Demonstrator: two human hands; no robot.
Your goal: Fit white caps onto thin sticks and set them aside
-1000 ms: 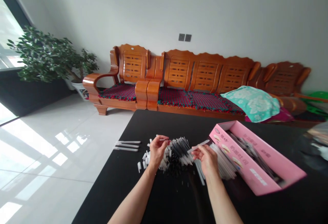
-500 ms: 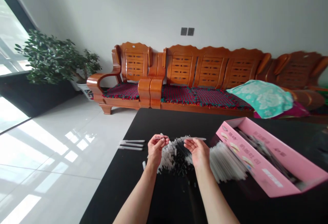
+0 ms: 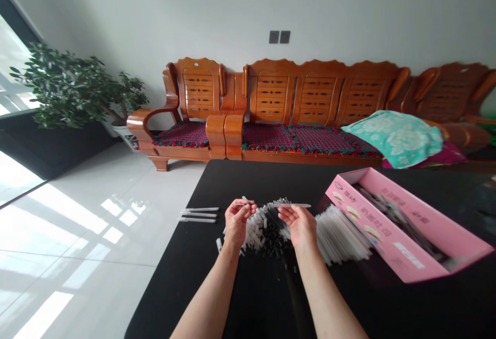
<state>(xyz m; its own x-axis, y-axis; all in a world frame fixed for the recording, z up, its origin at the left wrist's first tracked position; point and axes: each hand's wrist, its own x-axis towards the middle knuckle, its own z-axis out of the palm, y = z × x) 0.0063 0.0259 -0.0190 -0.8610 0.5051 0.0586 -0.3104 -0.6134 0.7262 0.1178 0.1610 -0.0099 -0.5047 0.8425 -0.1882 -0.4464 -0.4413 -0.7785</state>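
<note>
My left hand (image 3: 237,221) is pinched on a small thin part held above a heap of black refills and white caps (image 3: 267,228) on the black table (image 3: 248,297). My right hand (image 3: 299,225) is closed on a long clear pen tube (image 3: 290,205), held level and pointing toward the left hand. The tube's left end is a short gap from the left hand's fingers. A spread of clear tubes (image 3: 341,235) lies to the right of my right hand. Three finished white pens (image 3: 198,214) lie in a row at the table's left edge.
An open pink box (image 3: 403,238) with dark pens inside lies at the right of the table. Behind the table stand wooden chairs and a sofa (image 3: 310,106) with a teal cloth (image 3: 393,136). A potted plant (image 3: 73,88) stands at left on the tiled floor.
My right hand has swung the tube from tilted up-right to level and moved it left toward the left hand. The view has shifted a little.
</note>
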